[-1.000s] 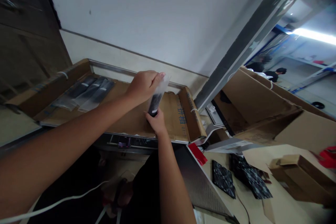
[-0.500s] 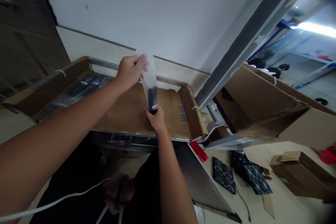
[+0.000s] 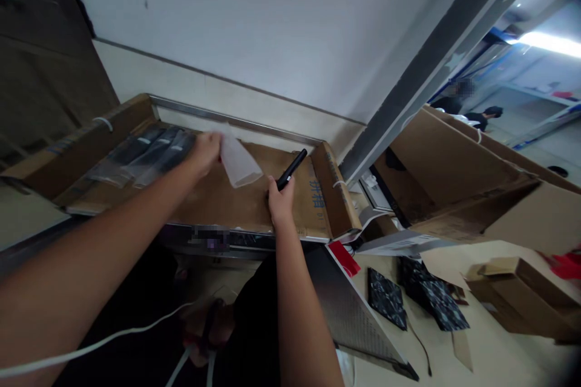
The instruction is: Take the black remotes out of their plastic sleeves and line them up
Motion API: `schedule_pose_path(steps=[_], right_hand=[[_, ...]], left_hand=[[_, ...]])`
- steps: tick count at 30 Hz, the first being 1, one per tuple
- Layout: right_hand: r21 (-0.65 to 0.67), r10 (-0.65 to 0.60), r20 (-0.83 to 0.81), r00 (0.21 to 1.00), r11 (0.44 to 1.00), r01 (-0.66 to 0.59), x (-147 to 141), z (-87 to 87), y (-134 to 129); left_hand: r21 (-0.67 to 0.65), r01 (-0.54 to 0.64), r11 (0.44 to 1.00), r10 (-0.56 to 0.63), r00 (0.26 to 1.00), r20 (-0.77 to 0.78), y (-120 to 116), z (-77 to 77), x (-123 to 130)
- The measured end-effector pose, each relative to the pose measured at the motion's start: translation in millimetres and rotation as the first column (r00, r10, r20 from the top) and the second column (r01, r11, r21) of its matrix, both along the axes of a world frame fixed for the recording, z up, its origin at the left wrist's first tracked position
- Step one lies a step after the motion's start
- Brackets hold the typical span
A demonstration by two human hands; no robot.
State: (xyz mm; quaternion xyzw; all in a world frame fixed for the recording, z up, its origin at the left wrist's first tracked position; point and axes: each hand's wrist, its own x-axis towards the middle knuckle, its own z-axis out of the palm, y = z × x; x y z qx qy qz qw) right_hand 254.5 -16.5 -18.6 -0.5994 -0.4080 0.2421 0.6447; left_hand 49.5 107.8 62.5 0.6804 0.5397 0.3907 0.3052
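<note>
My left hand [image 3: 207, 151] is closed on the top of a translucent plastic bag [image 3: 238, 163], which hangs with its mouth down to the right. In my right hand [image 3: 281, 196] is a slim black device [image 3: 293, 168], gripped at its lower end and tilted up to the right, apart from the bag. Both are above a cardboard-lined tray [image 3: 218, 208]. Several dark items in clear bags [image 3: 158, 148] lie side by side at the tray's left, partly behind my left forearm.
A grey post [image 3: 422, 66] rises right of the tray. Beyond are a large open carton [image 3: 454, 169], a small brown box [image 3: 521, 296] and black patterned packets [image 3: 385, 299]. Two people show in the far right background. A white cable crosses the lower left.
The black device has come out of the bag. My left hand has moved left and down with the bag; my right hand has shifted slightly right with the device.
</note>
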Motion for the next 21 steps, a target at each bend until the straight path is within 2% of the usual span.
schedule_pose_path(steps=[2, 4, 7, 9, 11, 15, 19, 21], right_hand=[[-0.006, -0.022, 0.005, 1.000, 1.000, 0.022, 0, -1.1, 0], [-0.022, -0.039, 0.034, 0.999, 0.999, 0.040, -1, -0.6, 0], [-0.078, -0.081, 0.157, 0.984, 0.992, 0.094, -3, 5.0, -1], [-0.118, -0.130, 0.306, 0.943, 0.978, 0.173, -2, 12.5, -2], [-0.124, -0.156, 0.497, 0.854, 0.961, 0.247, 6, 21.7, -2], [-0.162, -0.108, 0.798, 0.594, 0.909, 0.383, 37, 35.3, 2], [-0.257, -0.041, 0.889, 0.457, 0.780, 0.571, 65, 33.8, 14], [-0.261, -0.018, 0.912, 0.410, 0.744, 0.614, 69, 30.3, 19]], left_hand=[[0.021, -0.009, 1.000, 0.010, 0.999, -0.036, -14, -31.1, 9], [0.043, -0.006, 0.999, 0.009, 0.998, -0.067, -19, -47.3, 11], [0.009, 0.026, 1.000, -0.025, 0.998, -0.052, -11, -54.1, 5], [0.009, 0.027, 1.000, -0.026, 0.999, -0.020, -2, -55.8, 1], [0.064, -0.002, 0.998, 0.003, 1.000, -0.014, 4, -58.3, -1], [0.130, -0.048, 0.990, 0.043, 0.998, 0.044, 5, -62.4, 1], [0.078, -0.111, 0.991, 0.101, 0.987, 0.125, 4, -62.0, 6], [0.062, -0.142, 0.988, 0.133, 0.983, 0.129, 5, -61.8, 7]])
